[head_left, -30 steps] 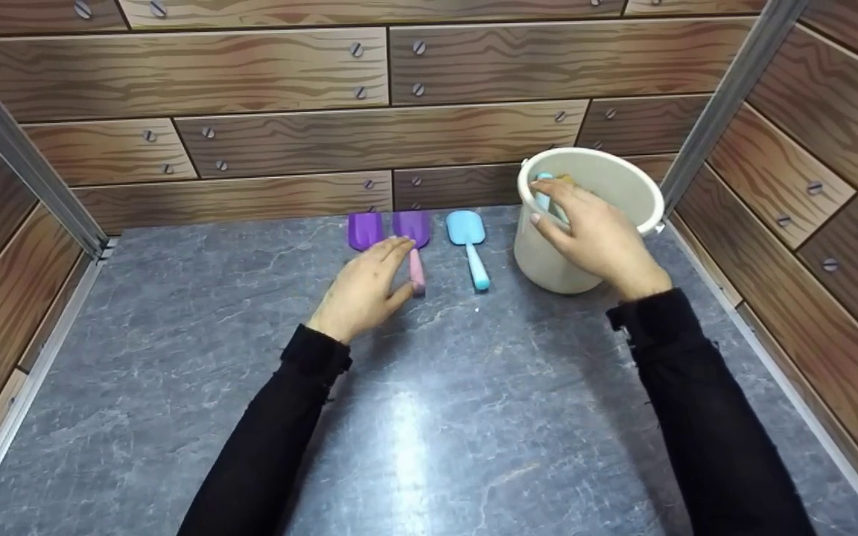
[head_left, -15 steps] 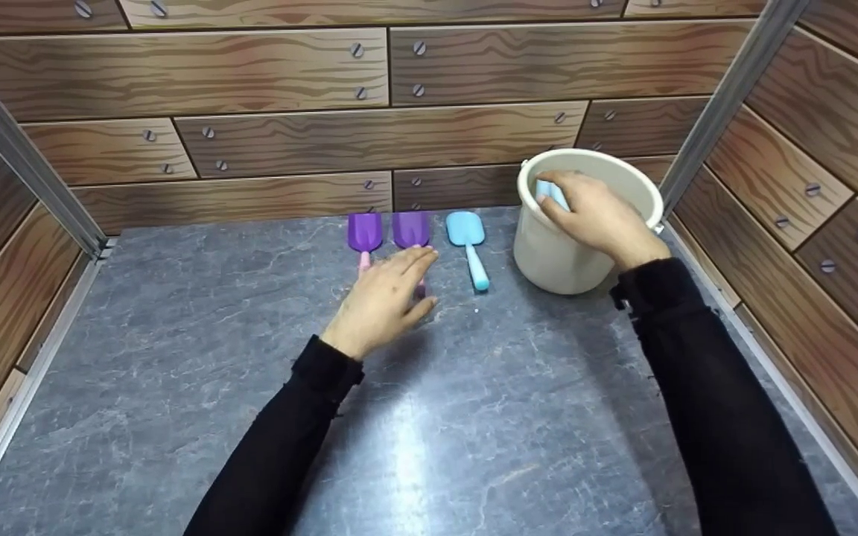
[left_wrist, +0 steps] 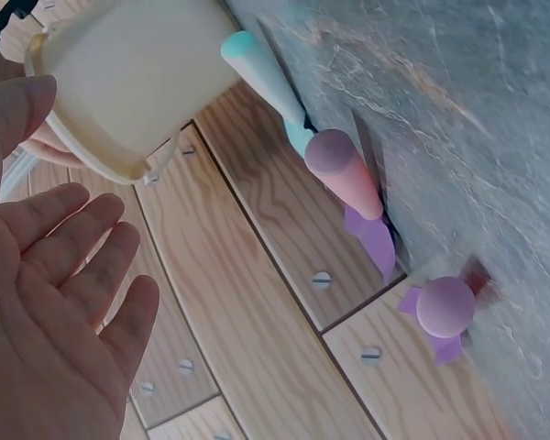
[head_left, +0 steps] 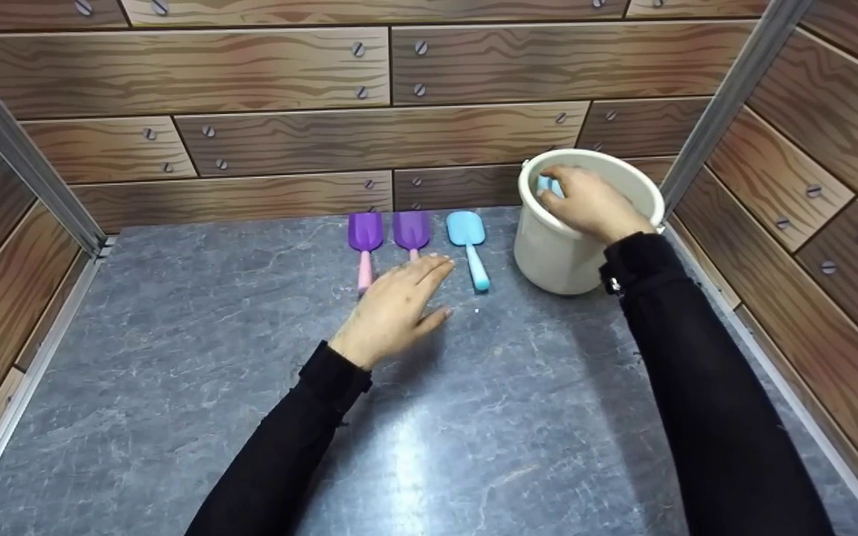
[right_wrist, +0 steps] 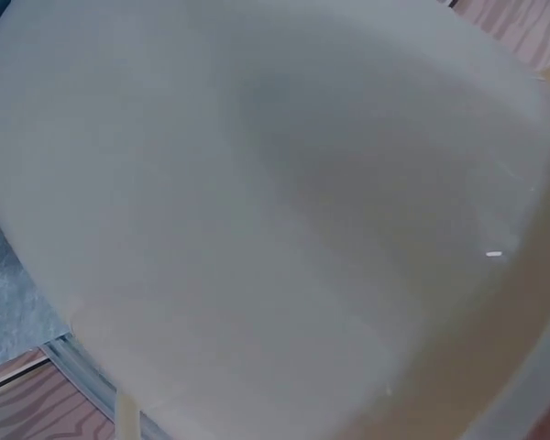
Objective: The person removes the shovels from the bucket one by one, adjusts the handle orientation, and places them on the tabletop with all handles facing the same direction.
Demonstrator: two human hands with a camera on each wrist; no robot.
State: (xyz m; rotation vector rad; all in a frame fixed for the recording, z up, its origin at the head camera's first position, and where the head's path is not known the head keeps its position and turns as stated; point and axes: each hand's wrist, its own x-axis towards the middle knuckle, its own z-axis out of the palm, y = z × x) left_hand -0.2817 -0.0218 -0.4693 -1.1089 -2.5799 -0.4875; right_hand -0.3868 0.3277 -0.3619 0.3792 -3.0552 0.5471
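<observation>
1. The right hand [head_left: 591, 201] reaches over the near rim of the bucket [head_left: 557, 257]; its thumb and forefinger pinch a light blue piece [head_left: 547, 185] just inside the mouth. The other right fingers are hidden, so I cannot tell how they lie.
2. The right wrist view shows mostly bucket wall, so what lies below those fingertips stays unseen.
3. The left hand [head_left: 395, 305] holds nothing: its fingers are straight and slightly spread, apart from everything in the left wrist view.
4. Beyond the left fingers, three shovels lie in a row on the tabletop [head_left: 176, 372]. The first purple shovel [head_left: 365, 237] is to their left; the second purple shovel [head_left: 411, 229] is straight ahead, its pink handle partly covered by the hand in the head view; the blue shovel [head_left: 466, 229] is to their right, handle end near the fingertips.
5. To handle the piece well, I would keep the right pinch firm, move it along the bucket's height and keep the knuckles off the rim.
6. The left fingers would best stay above the handles, or steady the bucket should it tip.
</observation>
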